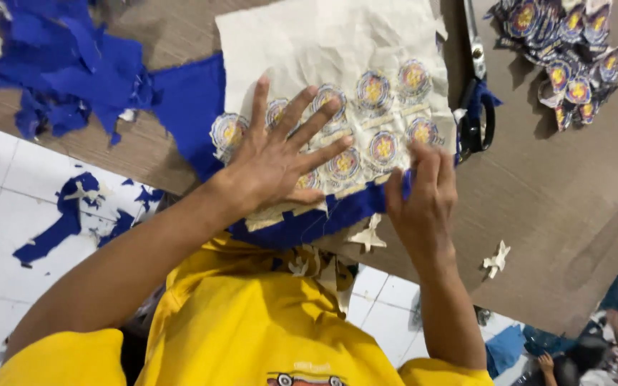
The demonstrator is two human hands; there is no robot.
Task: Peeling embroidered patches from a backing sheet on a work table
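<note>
A brown wooden table was seen from above, its near edge cut at an angle over a white tiled floor. A heap of blue fabric scraps was piled at its far left. A blue cloth was spread near the middle, overlaid by a crumpled cream sheet. Black-handled scissors were laid just beside that sheet, and round embroidered patches were heaped at the far right. A small pale offcut was left near the edge. Blue scraps were scattered on the floor.
</note>
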